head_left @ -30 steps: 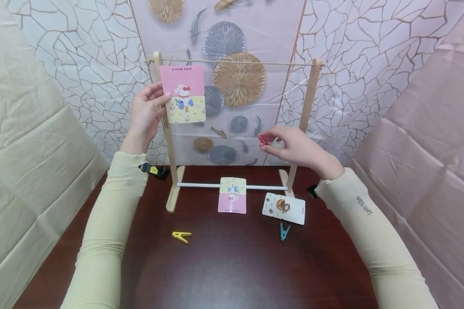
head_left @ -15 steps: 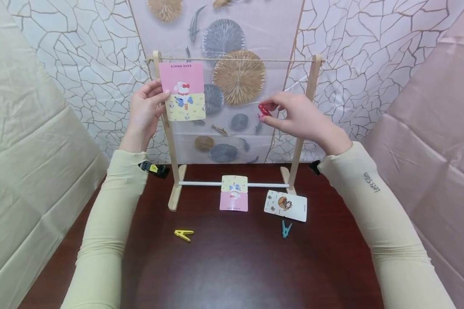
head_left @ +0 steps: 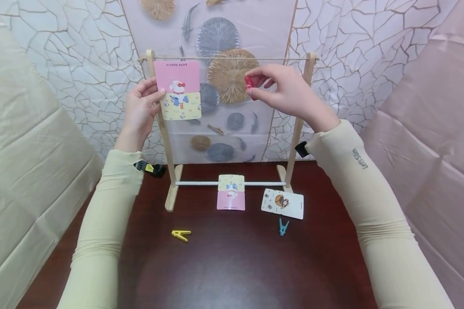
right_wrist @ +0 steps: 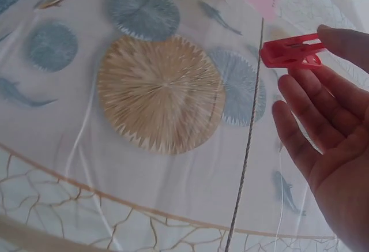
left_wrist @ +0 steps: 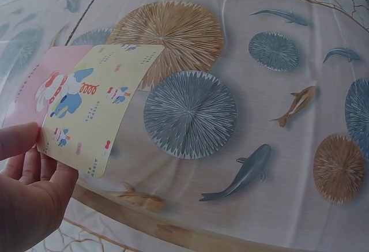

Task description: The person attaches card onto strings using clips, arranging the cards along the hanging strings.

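Observation:
A pink and yellow card [head_left: 179, 88] with a rabbit picture is pinched along its left edge by my left hand [head_left: 141, 105], beside the left post. Its top edge lies just under the string [head_left: 232, 58] stretched between two wooden posts. In the left wrist view the thumb presses the card [left_wrist: 109, 102] from the front, fingers behind. My right hand [head_left: 282, 90] pinches a red clothespin [head_left: 249, 86] between thumb and fingertips, below the string. The right wrist view shows the red clothespin [right_wrist: 291, 52] held level, the other fingers spread loosely.
On the dark table [head_left: 232, 262] lie a yellow clothespin [head_left: 181, 234], a teal clothespin [head_left: 283, 227] and a white card [head_left: 282, 203] with an animal picture. Another pink and yellow card [head_left: 231, 192] lies at the frame's white lower bar [head_left: 264, 183].
My right hand has risen and moved left with the red clothespin, toward the string. My left hand keeps the card by the left post with little movement.

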A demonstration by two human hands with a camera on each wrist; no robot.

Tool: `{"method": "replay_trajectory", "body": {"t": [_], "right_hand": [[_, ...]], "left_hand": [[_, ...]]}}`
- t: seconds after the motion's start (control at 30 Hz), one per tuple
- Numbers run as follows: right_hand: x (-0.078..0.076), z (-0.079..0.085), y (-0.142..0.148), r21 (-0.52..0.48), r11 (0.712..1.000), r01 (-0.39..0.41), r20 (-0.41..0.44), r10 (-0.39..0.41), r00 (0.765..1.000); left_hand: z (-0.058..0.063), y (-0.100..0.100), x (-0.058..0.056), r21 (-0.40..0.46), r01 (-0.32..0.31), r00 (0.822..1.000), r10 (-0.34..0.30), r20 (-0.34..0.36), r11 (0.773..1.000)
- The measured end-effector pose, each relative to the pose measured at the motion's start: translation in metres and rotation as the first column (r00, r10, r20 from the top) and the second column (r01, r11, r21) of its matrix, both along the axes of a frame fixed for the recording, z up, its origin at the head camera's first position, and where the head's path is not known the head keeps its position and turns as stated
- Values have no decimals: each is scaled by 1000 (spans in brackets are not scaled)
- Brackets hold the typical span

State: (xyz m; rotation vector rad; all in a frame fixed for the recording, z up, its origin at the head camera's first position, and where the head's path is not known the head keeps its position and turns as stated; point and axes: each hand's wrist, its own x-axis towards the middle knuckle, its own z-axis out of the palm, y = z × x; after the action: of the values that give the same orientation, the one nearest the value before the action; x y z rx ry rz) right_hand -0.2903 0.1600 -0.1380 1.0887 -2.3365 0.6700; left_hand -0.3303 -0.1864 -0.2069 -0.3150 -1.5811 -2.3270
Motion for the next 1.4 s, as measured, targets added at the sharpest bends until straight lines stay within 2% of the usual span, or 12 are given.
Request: {"method": "replay_trajectory", "body": {"t": [0.3, 0.53, 0.7, 0.83, 1.0, 1.1, 1.23, 1.4], "right_hand": [[-2, 17, -17, -199, 978, 61, 60, -50, 997], [-9, 28, -28, -281, 951, 127, 125, -95, 988], [-18, 37, -36, -344, 932, 117, 172, -59, 983], [-21, 49, -45, -453, 888, 77, 229, 32, 973], [-24, 64, -60, -593, 805, 20, 254, 163, 953], [-29, 70, -68, -644, 765, 9, 268, 214, 939], [-39, 74, -78, -683, 730, 8, 284, 255, 924], [-51, 71, -89, -714, 700, 25, 316, 290, 904]], "left_hand": [[3, -2, 1, 6, 18, 1000, -18, -9, 1000], [1, 0, 0, -34, -1, 1000, 1, -6, 999], [-1, 1, -2, -31, 7, 1000, -7, 4, 1000], [2, 3, -4, -20, 15, 1000, -15, -11, 1000], [6, 4, -4, -17, 1, 1000, -1, -30, 1000], [7, 2, -4, -16, -1, 1000, 1, -27, 1000], [6, 0, -4, -20, -3, 1000, 2, -25, 1000], [-2, 1, -6, -41, -12, 1000, 11, -17, 999]]}}
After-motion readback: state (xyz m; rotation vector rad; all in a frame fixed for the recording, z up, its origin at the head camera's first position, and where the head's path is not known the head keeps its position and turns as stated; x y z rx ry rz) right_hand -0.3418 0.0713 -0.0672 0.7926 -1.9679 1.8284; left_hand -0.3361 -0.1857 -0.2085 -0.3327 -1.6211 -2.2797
